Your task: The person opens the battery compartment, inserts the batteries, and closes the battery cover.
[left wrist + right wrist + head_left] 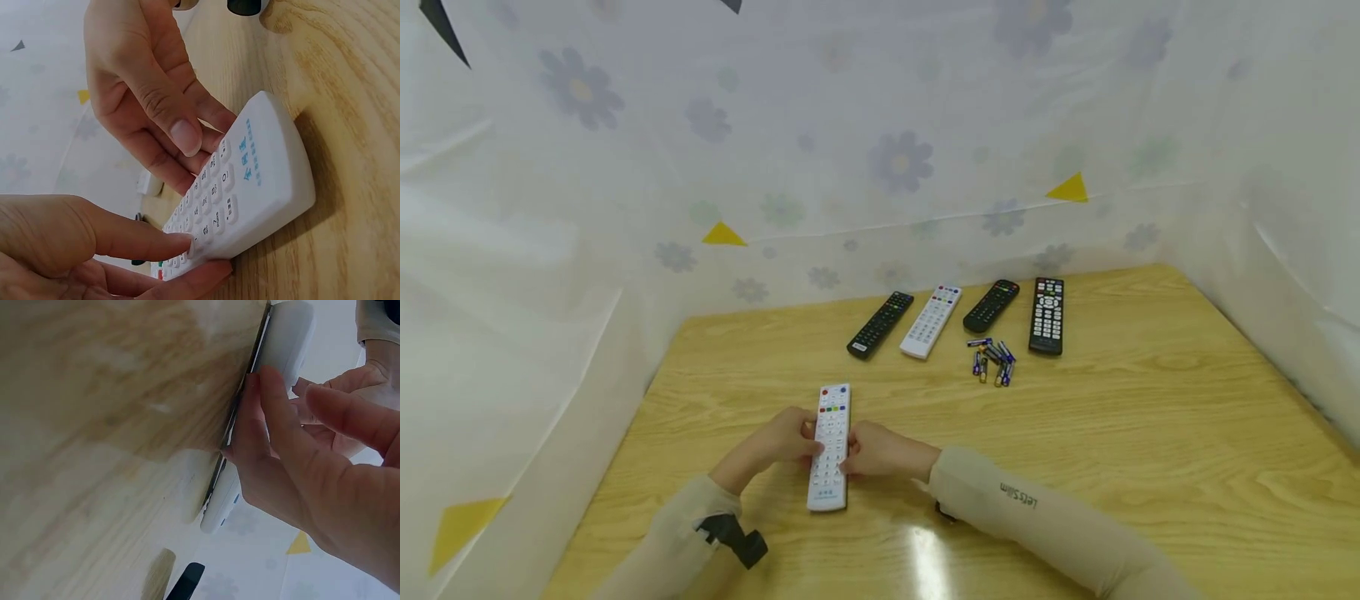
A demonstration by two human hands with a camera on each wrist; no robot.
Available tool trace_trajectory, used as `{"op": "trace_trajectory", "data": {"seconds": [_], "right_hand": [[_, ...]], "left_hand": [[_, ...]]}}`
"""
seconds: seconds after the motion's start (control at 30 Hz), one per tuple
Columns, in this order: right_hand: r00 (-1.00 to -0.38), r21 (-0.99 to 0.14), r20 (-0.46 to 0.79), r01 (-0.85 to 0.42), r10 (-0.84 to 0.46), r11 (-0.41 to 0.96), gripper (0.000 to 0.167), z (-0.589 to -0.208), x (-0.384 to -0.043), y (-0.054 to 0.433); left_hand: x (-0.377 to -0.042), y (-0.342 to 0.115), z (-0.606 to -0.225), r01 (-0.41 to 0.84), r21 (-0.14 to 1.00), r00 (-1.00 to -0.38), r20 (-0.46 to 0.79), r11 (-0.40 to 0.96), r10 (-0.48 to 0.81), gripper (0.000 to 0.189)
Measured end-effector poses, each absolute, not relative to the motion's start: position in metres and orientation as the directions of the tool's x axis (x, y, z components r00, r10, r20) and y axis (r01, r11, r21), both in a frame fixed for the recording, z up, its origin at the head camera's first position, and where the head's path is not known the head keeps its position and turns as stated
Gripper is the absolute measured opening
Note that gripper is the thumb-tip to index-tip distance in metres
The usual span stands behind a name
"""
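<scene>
A white remote control (830, 487) lies face up in front of me, lengthwise, its keypad showing. My left hand (786, 437) pinches its left side. In the left wrist view that thumb rests on the keys, with a finger along the side. On the opposite long side is my right hand (880, 450), its fingers against the edge. The right thumb (184, 134) stays lifted off the keypad. From the right wrist, the remote's side (284, 347) is visible, with the right fingers (253, 419) touching it. Whether its underside fully meets the table cannot be told.
Toward the back lie a black remote (880, 325), another white remote (931, 322), a small black remote (992, 307) and a black remote with white keys (1047, 317). Several loose batteries (992, 354) are heaped before them. A flowered sheet (835, 167) surrounds the wooden table (1112, 450).
</scene>
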State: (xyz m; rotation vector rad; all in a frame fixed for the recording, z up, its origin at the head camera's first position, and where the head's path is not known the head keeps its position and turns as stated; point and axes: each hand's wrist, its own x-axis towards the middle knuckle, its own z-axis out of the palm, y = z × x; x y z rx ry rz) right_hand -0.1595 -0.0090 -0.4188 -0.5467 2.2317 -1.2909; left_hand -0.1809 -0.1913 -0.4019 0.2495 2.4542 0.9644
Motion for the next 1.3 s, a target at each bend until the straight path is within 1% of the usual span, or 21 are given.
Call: {"op": "trace_trajectory", "data": {"seconds": [0.17,0.23,0.3,0.4,0.47,0.53,0.73,0.83,0.9,1.0,1.03,1.13,1.17,1.27,1.3], "right_hand": [[-0.79,-0.878,-0.239,-0.073,-0.565,0.474,0.004,-0.418,-0.159,-0.006],[-0.788,-0.872,-0.249,-0.071,-0.563,0.484,0.004,-0.417,-0.159,-0.003],[-0.789,-0.861,-0.263,-0.068,-0.555,0.504,0.015,-0.416,-0.158,0.0],[-0.795,-0.84,-0.281,-0.068,-0.538,0.539,0.033,-0.413,-0.157,0.007],[-0.798,-0.83,-0.284,-0.073,-0.531,0.553,0.039,-0.411,-0.157,0.012],[-0.802,-0.827,-0.267,-0.094,-0.534,0.555,0.037,-0.41,-0.158,0.015],[-0.821,-0.822,-0.144,-0.212,-0.553,0.529,0.029,-0.407,-0.156,0.028],[-0.829,-0.814,-0.113,-0.239,-0.548,0.529,0.027,-0.403,-0.153,0.036],[-0.833,-0.809,-0.096,-0.254,-0.545,0.531,0.026,-0.402,-0.152,0.043],[-0.832,-0.798,-0.072,-0.283,-0.55,0.532,0.025,-0.402,-0.15,0.052],[-0.83,-0.795,-0.066,-0.292,-0.553,0.532,0.025,-0.403,-0.15,0.054],[-0.829,-0.784,-0.058,-0.307,-0.556,0.54,0.023,-0.405,-0.148,0.061],[-0.829,-0.78,-0.057,-0.31,-0.556,0.543,0.023,-0.406,-0.147,0.062],[-0.83,-0.777,-0.053,-0.314,-0.554,0.546,0.022,-0.409,-0.145,0.067],[-0.831,-0.779,-0.052,-0.313,-0.554,0.543,0.022,-0.41,-0.144,0.069]], "left_hand": [[-0.183,-0.19,-0.403,-0.005,0.655,-0.869,-0.377,0.756,0.321,0.024],[-0.183,-0.189,-0.401,0.024,0.616,-0.876,-0.367,0.788,0.313,0.024],[-0.183,-0.188,-0.396,0.072,0.548,-0.89,-0.342,0.834,0.302,0.027],[-0.184,-0.184,-0.385,0.134,0.432,-0.914,-0.294,0.892,0.279,0.041],[-0.186,-0.181,-0.376,0.161,0.388,-0.924,-0.264,0.908,0.276,0.047],[-0.19,-0.177,-0.368,0.182,0.373,-0.929,-0.237,0.91,0.283,0.05],[-0.209,-0.155,-0.355,0.223,0.362,-0.93,-0.199,0.905,0.308,0.044],[-0.223,-0.141,-0.353,0.254,0.35,-0.927,-0.179,0.902,0.331,0.04],[-0.235,-0.132,-0.354,0.28,0.331,-0.926,-0.156,0.901,0.345,0.035],[-0.256,-0.121,-0.359,0.301,0.328,-0.927,-0.117,0.895,0.355,0.017],[-0.263,-0.118,-0.361,0.303,0.326,-0.929,-0.109,0.895,0.355,0.019],[-0.283,-0.11,-0.367,0.309,0.335,-0.931,-0.082,0.89,0.355,0.035],[-0.29,-0.108,-0.37,0.313,0.331,-0.932,-0.075,0.89,0.356,0.035],[-0.306,-0.101,-0.379,0.326,0.29,-0.931,-0.065,0.9,0.358,0.019],[-0.311,-0.099,-0.383,0.33,0.268,-0.93,-0.07,0.905,0.36,0.016]]}}
